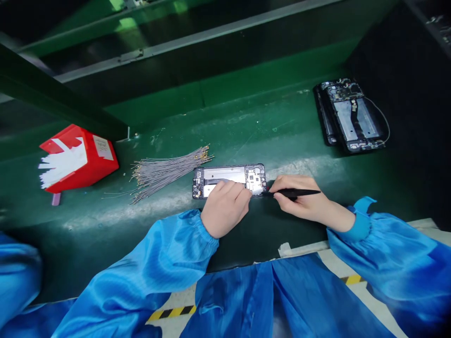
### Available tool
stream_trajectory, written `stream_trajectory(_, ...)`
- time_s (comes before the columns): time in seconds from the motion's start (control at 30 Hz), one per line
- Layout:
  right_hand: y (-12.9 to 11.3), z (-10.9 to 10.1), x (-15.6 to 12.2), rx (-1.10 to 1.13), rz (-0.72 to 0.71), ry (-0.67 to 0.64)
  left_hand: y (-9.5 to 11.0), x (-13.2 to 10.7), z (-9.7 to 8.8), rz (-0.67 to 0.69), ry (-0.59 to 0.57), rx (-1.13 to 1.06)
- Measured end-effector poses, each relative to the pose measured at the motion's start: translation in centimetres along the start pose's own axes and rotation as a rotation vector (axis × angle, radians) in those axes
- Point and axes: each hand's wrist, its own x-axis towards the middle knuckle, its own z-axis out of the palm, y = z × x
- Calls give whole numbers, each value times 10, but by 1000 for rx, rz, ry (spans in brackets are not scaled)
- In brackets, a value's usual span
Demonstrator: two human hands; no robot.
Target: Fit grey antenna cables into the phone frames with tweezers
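An opened phone frame (228,174) lies flat on the green bench, its circuit board and metal plate showing. My left hand (225,206) rests on its near edge, fingers curled and pressing down on it. My right hand (305,197) pinches a thin black tool (294,192), held like a pen, with the tip touching the phone's right end near the board. Both arms are in blue sleeves.
A bundle of thin grey wires (165,171) fans out left of the phone. A red box (79,157) with white strips stands at far left. Two more opened phones (350,115) lie at the back right. A green rail crosses the back.
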Motion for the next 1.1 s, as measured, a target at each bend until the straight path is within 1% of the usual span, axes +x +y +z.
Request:
stream_trajectory(0.13,-3,1,0,-53,-109,-36,0,0,-1,0,-1,2)
stream_trajectory(0.27,-7,2,2,-77,-139,-70,-2,-1,0,-11,-14,-14)
stream_trajectory(0.37,-6,-2,4,-65,-106,-92,-4,0,2,-20,-13,-41)
stream_trajectory(0.47,2,-6,10,-73,-38,-68,-5,1,3,-42,-3,-59)
stream_trajectory(0.53,8,-6,15,-180,-68,-80,-5,2,4,-71,6,-62)
stream_trajectory(0.63,14,-2,23,-328,-127,-177,-5,4,4,-120,5,-65)
stream_trajectory(0.7,15,-1,27,-356,-124,-215,-5,5,4,-145,-4,-76)
stream_trajectory(0.87,14,-1,32,-362,-127,-233,-5,7,3,-180,-29,-126)
stream_trajectory(1.0,13,0,34,-340,-114,-233,-6,6,1,-171,-23,-187)
stream_trajectory(1.1,13,1,34,-315,-99,-232,-6,2,0,-96,-20,-233)
